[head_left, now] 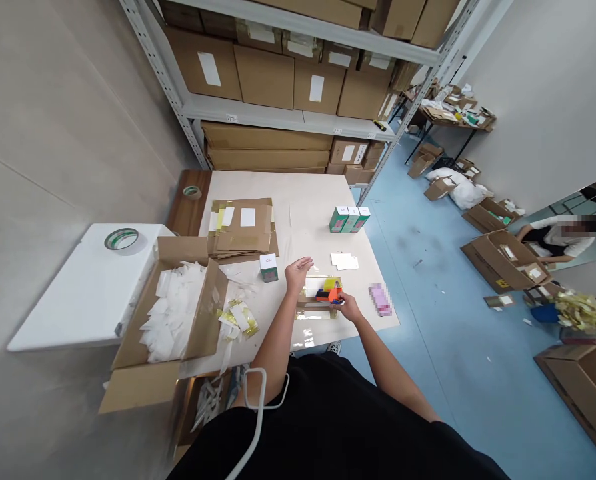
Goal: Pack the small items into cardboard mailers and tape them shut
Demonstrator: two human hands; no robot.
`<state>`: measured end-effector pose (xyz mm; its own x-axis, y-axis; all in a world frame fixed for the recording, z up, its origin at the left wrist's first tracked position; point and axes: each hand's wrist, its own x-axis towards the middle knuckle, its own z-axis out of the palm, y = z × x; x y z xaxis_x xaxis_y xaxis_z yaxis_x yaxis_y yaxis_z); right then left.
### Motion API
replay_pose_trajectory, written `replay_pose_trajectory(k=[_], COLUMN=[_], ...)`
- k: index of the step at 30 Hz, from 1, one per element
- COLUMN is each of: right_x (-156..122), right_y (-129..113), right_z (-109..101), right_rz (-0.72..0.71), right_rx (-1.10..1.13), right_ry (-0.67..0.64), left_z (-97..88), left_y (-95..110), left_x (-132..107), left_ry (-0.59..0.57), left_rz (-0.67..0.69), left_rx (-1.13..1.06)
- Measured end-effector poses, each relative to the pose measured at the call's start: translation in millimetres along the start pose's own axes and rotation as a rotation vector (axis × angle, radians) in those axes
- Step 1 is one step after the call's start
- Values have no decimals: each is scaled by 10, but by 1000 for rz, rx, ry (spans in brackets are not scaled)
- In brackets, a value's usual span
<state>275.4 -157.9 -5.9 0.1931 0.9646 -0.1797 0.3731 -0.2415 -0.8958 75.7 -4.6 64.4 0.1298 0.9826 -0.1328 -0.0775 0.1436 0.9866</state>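
The work in hand looks partly done. Three green boxes (351, 219) stand side by side at the far right edge of the table (308, 193), which reads as a small finished batch. A fourth green-and-white box (269, 267) stands alone nearer the person, just left of the hands. Directly in front of the person lies a flat clear sheet with gold edging (311, 289), and the orange tape dispenser (328, 293) sits on it. I judge that this piece is the one being worked on now. A good deal seems left: an open carton (204, 313) at the near left is full of white bags, gold-and-clear scraps (239, 319) lie beside it, and a stack of flattened cardboard (243, 230) waits further back. The right hand (347, 306) is closed around the near end of the tape dispenser, gripping it low over the sheet. The left hand (298, 269) is open, fingers loosely extended and palm turned inward, at the sheet's left edge. Whether it touches the sheet or only hovers by it cannot be told, and it holds nothing. A few white cards (345, 261) lie just beyond the dispenser. A roll of tape (192, 192) rests at the table's far left corner.
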Motion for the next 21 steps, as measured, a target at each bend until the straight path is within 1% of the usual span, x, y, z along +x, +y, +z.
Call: replay_pose_trajectory(k=[3,6,7,9,12,14,16,18,21], right_x=[-21,-12,-4,12,18,13,9,9,13], right_y=[25,25,21,16,19,27,37,46,59], right_z=[-25,-35,-36,-37,-33,-28,-22,-18,-20], right_rz=[-9,-15,-14,-15,-22,-31,-39,-43,-40], right_rx=[2,-23,-36,-64,-89,-93,-94,-92,-77], right_ry=[-1,-11,-17,-24,-21,-14,-5,-1,-16], left_z=[-123,-227,-245,-249,-182,-102,-12,68,146], left_y=[3,-55,-92,-185,-330,-406,-461,-500,-537], left_x=[60,81,68,13,-92,-142,-160,-152,-116], left_ry=[3,3,-9,-63,-190,-257,-286,-283,-266], left_rz=[-11,-42,-76,-194,-398,-484,-541,-575,-571], left_rx=[-5,14,43,128,229,238,230,229,224])
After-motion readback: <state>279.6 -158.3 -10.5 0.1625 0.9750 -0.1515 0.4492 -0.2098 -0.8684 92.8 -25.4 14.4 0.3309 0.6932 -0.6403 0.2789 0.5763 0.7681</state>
